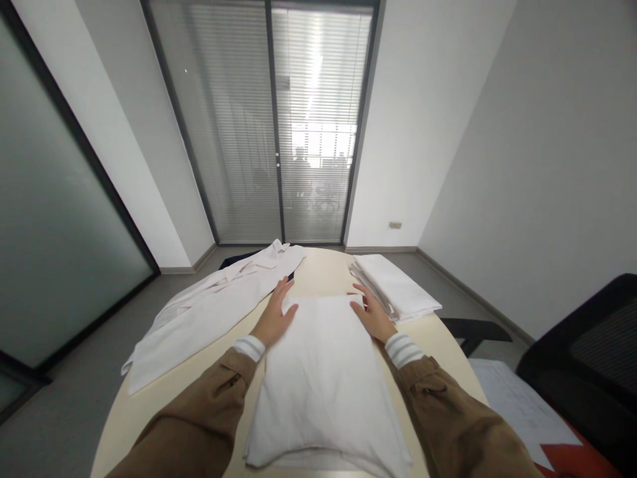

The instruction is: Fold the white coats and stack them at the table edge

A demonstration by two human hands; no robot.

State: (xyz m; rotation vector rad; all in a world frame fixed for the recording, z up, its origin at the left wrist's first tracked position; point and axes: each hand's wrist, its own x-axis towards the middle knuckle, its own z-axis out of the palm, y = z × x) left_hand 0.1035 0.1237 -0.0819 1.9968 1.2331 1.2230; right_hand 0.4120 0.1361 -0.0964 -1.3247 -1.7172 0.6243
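A folded white cloth (321, 372) lies flat on the pale table (323, 272) right in front of me. My left hand (275, 313) rests open at the cloth's far left corner, fingers stretched out flat and thumb on the fabric. My right hand (371, 312) lies open on the far right corner, fingers spread over the edge. Both arms wear brown sleeves with striped cuffs.
A stack of folded white cloths (395, 285) sits just right of my right hand. A long unfolded white garment (209, 309) is spread across the table's left side. A black chair (587, 358) stands at the right, above papers (517, 405) on the floor. Glass doors with blinds (279, 126) lie ahead.
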